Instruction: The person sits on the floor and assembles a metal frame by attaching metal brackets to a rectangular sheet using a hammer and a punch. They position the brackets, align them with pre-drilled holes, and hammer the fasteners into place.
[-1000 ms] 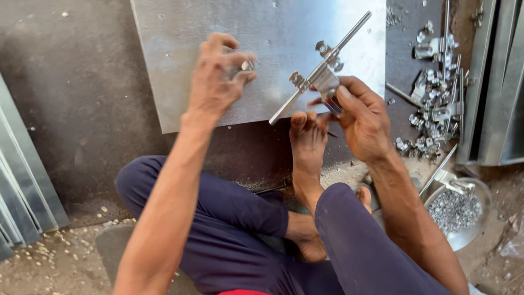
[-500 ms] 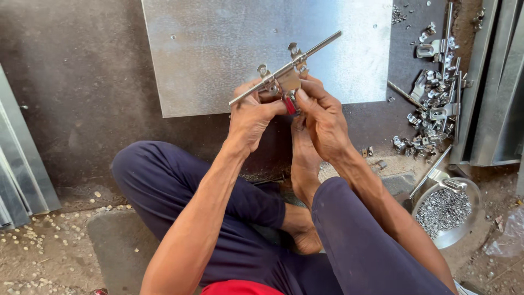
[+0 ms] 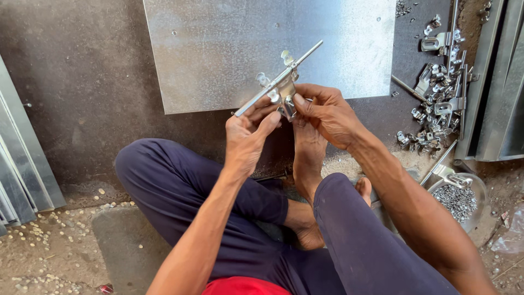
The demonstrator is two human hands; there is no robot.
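Both hands, left hand (image 3: pixel 248 136) and right hand (image 3: pixel 327 112), grip clamped on a stiff, light-looking metal door bolt (image 3: pixel 279 84) by its bracket.

Dark concrete floor (image 3: pixel 82 82) under daylight, pale gravel (image 3: pixel 38 229) and stacked metal sheets (image 3: pixel 22 169) at left.

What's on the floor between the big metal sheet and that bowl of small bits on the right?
In the head view, a heap of loose metal latch parts lies between the metal sheet and the bowl.

Latch (image 3: pixel 279 86) above metal sheet (image 3: pixel 229 49); loose fittings (image 3: pixel 436 104) right; bowl (image 3: pixel 476 210) right-front.
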